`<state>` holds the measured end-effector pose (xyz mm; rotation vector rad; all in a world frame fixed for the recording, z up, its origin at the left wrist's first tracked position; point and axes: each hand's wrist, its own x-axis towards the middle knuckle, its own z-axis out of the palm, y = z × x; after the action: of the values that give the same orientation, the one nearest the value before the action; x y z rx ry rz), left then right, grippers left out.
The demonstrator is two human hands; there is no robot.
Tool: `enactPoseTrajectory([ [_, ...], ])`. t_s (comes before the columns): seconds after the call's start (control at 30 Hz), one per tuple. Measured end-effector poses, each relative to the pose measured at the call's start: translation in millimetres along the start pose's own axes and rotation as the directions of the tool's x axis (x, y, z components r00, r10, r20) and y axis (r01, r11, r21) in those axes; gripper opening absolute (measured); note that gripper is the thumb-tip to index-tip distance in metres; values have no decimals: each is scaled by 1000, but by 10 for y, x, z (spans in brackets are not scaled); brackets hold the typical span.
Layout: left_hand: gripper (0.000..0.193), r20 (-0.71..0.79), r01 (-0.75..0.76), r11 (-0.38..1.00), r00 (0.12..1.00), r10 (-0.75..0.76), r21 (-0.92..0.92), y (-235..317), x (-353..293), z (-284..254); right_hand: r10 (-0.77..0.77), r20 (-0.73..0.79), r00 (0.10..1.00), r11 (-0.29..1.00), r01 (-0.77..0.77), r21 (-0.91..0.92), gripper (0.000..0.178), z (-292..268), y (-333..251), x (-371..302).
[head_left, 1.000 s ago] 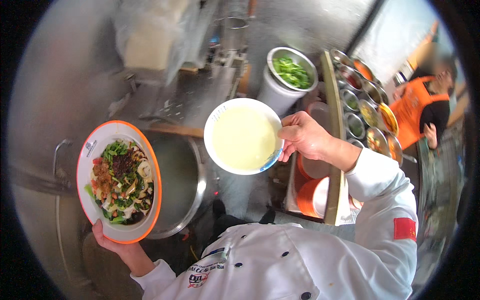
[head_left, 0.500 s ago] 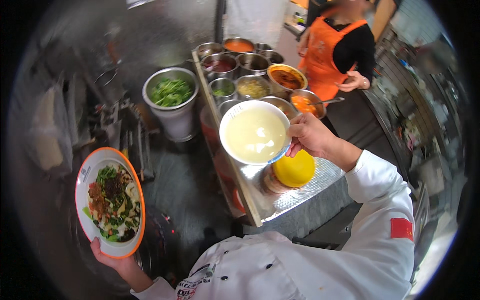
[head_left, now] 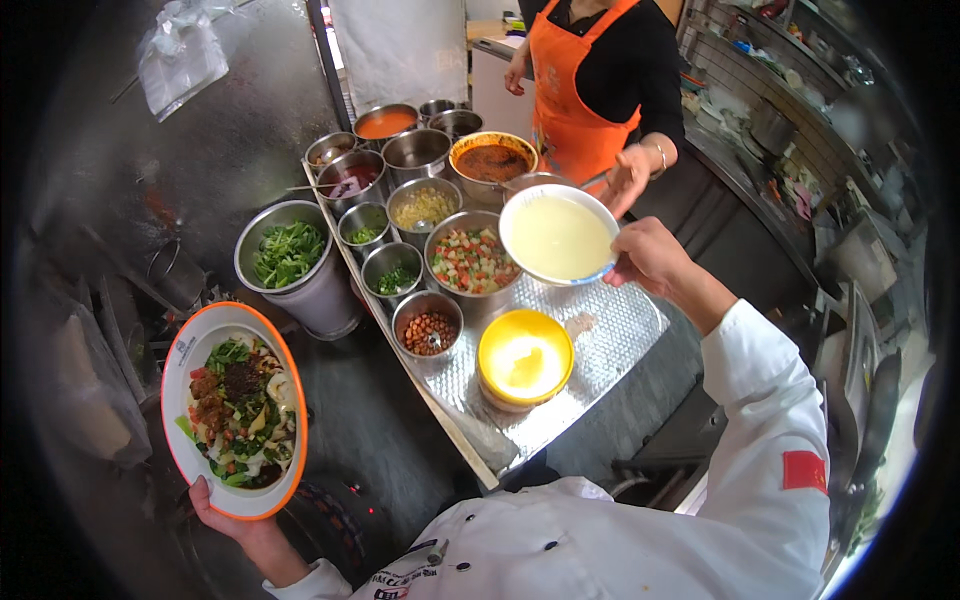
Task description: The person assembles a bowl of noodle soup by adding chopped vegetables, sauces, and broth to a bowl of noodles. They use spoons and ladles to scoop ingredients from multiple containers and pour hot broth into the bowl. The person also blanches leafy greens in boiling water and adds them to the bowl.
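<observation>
At the lower left, my left hand (head_left: 225,515) is closed on the lower edge of a white bowl with an orange rim (head_left: 176,375). The bowl holds chopped greens, brown minced topping, dark flakes and pale pieces I cannot name. Out to the right, my right hand (head_left: 652,258) pinches the rim of a white bowl of pale, milky soup (head_left: 560,238) above the foil-covered counter. Just behind that bowl is a co-worker's hand (head_left: 628,182), fingers spread; whether it touches the bowl I cannot tell.
Several steel pots of toppings crowd the counter (head_left: 620,320), including diced vegetables (head_left: 470,262) and peanuts (head_left: 430,333). A yellow-topped tub (head_left: 526,357) stands near its front. Left of it is a tall pot of greens (head_left: 288,255). A person in an orange apron (head_left: 575,85) stands across.
My right hand has carried the soup bowl right and away from me, toward the co-worker. The co-worker's hand now reaches the bowl's far side. My left hand keeps its hold on the orange-rimmed bowl.
</observation>
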<state>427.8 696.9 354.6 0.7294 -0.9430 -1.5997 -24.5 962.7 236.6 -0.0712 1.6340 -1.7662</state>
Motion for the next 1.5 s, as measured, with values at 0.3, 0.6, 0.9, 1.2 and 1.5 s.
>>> enactPoseTrajectory([
  [0.3, 60, -93, 5, 1000, 996, -7, -24, 84, -173, 473, 90, 105, 990, 993, -81, -84, 20, 25, -637, 202],
  [0.6, 60, -121, 21, 999, 992, -25, -32, 37, -518, 608, 45, 275, 960, 995, -18, -100, 46, 59, -819, 351],
  [0.9, 58, 150, 186, 982, 971, -185, 3, 19, -887, 1207, 44, 298, 953, 997, -22, -77, 30, 53, -1278, 501],
  [1.2, 71, 83, 431, 901, 898, -433, 41, -711, -1579, 2552, 14, 693, 721, 995, -77, 59, 37, -963, -1160, -16],
  [1.5, 71, 302, 690, 713, 659, -689, 121, -1981, -1688, 2473, 18, 730, 683, 772, -473, 424, 57, -1619, -170, -636],
])
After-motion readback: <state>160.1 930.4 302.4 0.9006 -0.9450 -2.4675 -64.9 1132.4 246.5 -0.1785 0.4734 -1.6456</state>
